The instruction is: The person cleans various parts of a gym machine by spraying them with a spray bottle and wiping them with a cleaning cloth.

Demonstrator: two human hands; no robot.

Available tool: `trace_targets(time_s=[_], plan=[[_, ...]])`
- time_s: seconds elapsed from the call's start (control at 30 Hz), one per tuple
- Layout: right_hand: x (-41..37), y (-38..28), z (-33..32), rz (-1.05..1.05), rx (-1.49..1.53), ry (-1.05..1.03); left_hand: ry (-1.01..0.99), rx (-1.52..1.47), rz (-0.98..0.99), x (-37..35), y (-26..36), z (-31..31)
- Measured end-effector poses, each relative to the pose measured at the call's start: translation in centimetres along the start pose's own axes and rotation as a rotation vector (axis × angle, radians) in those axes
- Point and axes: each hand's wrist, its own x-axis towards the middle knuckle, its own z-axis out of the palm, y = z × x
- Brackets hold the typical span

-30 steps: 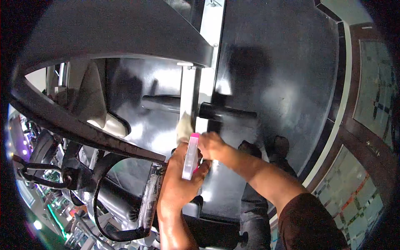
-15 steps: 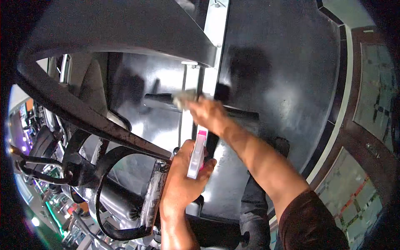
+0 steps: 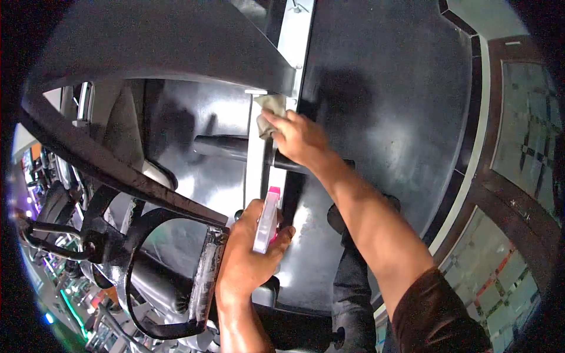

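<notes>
My left hand [image 3: 241, 265] is wrapped round a spray bottle; its translucent white head [image 3: 267, 223] and pink nozzle [image 3: 274, 190] show, while the bottle's body is hidden below the hand. My right hand [image 3: 301, 138] presses a crumpled beige cloth [image 3: 271, 117] against the white metal beam [image 3: 256, 170] of a gym machine. The cloth lies just below the edge of the machine's large dark panel [image 3: 176, 41]. A black padded bar [image 3: 220, 146] crosses the beam close to my right hand.
A curved dark frame arm [image 3: 118, 162] and a black metal loop [image 3: 132, 282] stand at the left. Black flooring [image 3: 388, 76] spreads to the right, up to a brown framed glass door [image 3: 524, 117]. My leg [image 3: 353, 282] is below. Other gym equipment fills the lower left.
My right hand has moved the cloth up along the beam, closer to the dark panel. The left hand still grips the spray bottle; the whole view has shifted slightly.
</notes>
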Motion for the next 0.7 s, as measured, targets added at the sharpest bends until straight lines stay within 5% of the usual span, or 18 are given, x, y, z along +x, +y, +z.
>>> trace_targets(time_s=[0.2, 0.3, 0.5, 0.6, 0.7], plan=[[-7.4, -2.2, 6.2, 0.062, 0.143, -0.62, -0.013, 0.048, -0.015, 0.1, 0.4, -0.2], [-13.4, -1.0, 9.0, -0.233, 0.027, -0.422, -0.001, 0.032, 0.015, 0.3, 0.5, -0.2], [-9.6, 0.4, 3.1, 0.018, -0.189, 0.056, 0.003, 0.058, -0.007, 0.1, -0.1, -0.2], [-8.2, 2.4, 5.3, 0.005, -0.434, -0.134, 0.0, -0.052, -0.064, -0.1, -0.1, 0.0], [-10.9, 4.0, 5.3, -0.067, -0.482, -0.035, 0.02, -0.053, -0.015, 0.1, -1.6, 0.1]])
